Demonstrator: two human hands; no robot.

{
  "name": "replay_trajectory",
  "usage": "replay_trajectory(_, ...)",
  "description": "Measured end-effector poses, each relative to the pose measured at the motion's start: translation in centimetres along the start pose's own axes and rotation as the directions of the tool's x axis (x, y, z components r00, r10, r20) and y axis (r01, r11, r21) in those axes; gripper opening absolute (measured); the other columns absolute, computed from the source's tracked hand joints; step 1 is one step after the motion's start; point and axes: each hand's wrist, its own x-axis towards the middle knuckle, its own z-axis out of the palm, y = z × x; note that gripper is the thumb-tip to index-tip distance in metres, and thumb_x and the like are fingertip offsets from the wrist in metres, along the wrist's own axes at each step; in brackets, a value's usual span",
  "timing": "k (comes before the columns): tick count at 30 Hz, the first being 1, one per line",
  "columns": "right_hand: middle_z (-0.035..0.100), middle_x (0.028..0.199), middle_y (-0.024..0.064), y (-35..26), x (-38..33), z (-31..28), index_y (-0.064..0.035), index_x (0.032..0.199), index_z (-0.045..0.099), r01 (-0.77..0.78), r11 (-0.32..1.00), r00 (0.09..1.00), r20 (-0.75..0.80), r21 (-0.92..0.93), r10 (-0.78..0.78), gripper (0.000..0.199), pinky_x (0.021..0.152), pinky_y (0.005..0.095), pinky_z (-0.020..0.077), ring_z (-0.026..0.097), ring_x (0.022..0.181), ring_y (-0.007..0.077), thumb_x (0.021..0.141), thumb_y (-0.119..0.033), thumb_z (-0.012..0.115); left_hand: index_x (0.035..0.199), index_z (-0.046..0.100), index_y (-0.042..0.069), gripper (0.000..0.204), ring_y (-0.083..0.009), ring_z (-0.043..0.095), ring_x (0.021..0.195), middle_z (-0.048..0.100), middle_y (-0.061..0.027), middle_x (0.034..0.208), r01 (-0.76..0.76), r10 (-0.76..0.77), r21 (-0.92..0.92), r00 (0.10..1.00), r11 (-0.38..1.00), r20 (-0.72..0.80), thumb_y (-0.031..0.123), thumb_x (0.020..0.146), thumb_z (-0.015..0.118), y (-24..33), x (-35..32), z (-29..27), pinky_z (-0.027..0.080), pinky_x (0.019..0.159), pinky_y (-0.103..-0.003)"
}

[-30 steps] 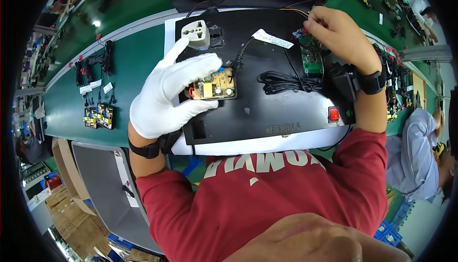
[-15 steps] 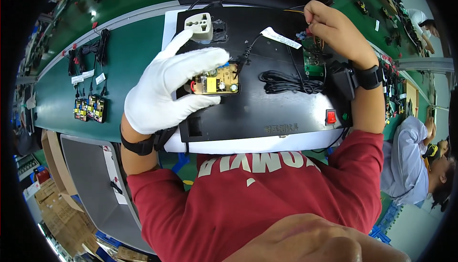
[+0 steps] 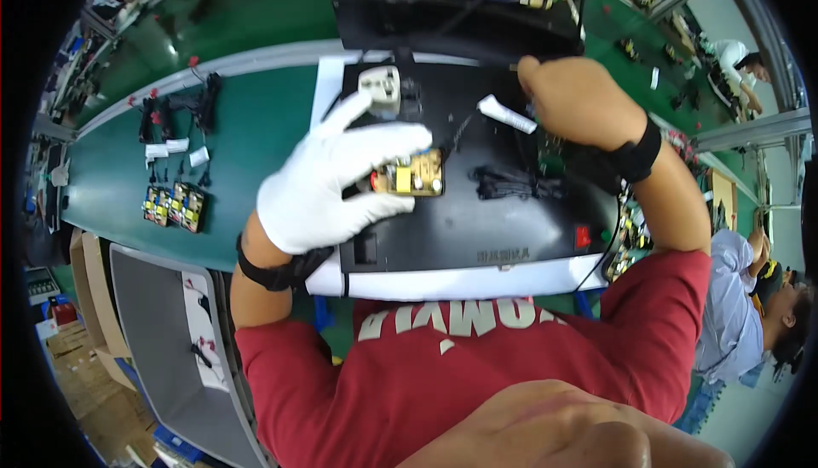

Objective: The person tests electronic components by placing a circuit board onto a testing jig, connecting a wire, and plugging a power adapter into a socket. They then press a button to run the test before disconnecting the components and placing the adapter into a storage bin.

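Observation:
My left hand (image 3: 319,191), in a white glove, closes on a small circuit board (image 3: 415,177) with yellow and other components. Its fingers lie along the board's far edge and its thumb along the near edge. One finger reaches toward a white power socket (image 3: 380,87). My right hand (image 3: 579,100) is bare and curled shut over the far right of a black panel (image 3: 426,234). Its fingertips face away, so what they pinch is hidden. Under that wrist a green circuit board (image 3: 551,151) shows in part. A white label (image 3: 506,114) sits between the hands.
A coiled black cable (image 3: 515,184) and a red switch (image 3: 583,236) are on the panel. At left, several boards (image 3: 173,206) with cables lie on the green table (image 3: 102,187). A grey bin (image 3: 158,332) stands below. Another person (image 3: 741,298) sits at far right.
The view has shifted, so the panel appears lower. My right hand has turned and its fingers curl more, covering more of the green board. My left hand keeps its hold.

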Motion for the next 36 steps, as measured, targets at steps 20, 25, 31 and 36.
replay_trajectory(20, 0.065, 0.070, 0.0131, 0.8, -1.0, 1.6, -0.0017, 0.082, 0.060, -0.421, 0.758, 0.899, 0.121, 0.499, 0.420, 0.050, 0.063, 0.0392, 0.0486, 0.063, 0.068, 0.0300, 0.078, -0.049, 0.073, 0.117, 0.064, 0.008, 0.051, -0.0416, 0.052, 0.116, 0.068, -0.0112, 0.109, 0.033, -0.033, 0.028, 0.999, 0.999, -0.006, 0.025, 0.071, 0.081, 0.4, -0.3, 0.1, 0.038, 0.105, -0.046)
replay_trajectory(25, 0.064, 0.069, 0.0149, -0.2, -1.5, 2.5, -0.0028, 0.089, 0.057, -0.360, 0.808, 0.910, -0.016, 0.466, 0.415, 0.031, 0.062, 0.0431, 0.0480, 0.064, 0.069, 0.0346, 0.086, -0.032, 0.067, 0.107, 0.067, 0.010, 0.039, -0.0293, 0.060, 0.106, 0.069, -0.0063, 0.101, -0.014, 0.018, 0.096, 0.999, 0.995, -0.048, 0.024, 0.072, 0.079, 1.1, 0.3, 0.4, 0.035, 0.107, -0.048)
replay_trajectory(31, 0.058, 0.061, 0.0092, -1.2, -3.2, -0.4, -0.0033, 0.094, 0.053, -0.167, 0.824, 0.584, -0.619, 0.541, 0.525, 0.020, 0.051, 0.0326, 0.0457, 0.057, 0.052, 0.0260, 0.085, -0.011, 0.070, 0.092, 0.068, 0.016, 0.027, -0.0211, 0.063, 0.090, 0.062, -0.0011, 0.082, 0.008, 0.046, 0.492, 0.994, 0.870, -0.098, 0.031, 0.072, 0.077, 3.7, 1.1, 1.8, 0.034, 0.105, -0.049)
replay_trajectory(36, 0.062, 0.075, 0.0092, -3.3, -10.2, -6.8, 0.0073, 0.127, 0.047, 0.421, 0.553, 0.549, -0.687, 0.719, 0.477, 0.042, 0.061, 0.0215, 0.0457, 0.059, 0.066, 0.0124, 0.092, -0.011, 0.059, 0.090, 0.067, 0.016, 0.030, -0.0248, 0.063, 0.090, 0.064, -0.0052, 0.088, 0.075, 0.161, 0.521, 0.905, 0.850, -0.394, 0.026, 0.067, 0.083, 5.6, 1.7, 1.4, 0.035, 0.103, -0.051)
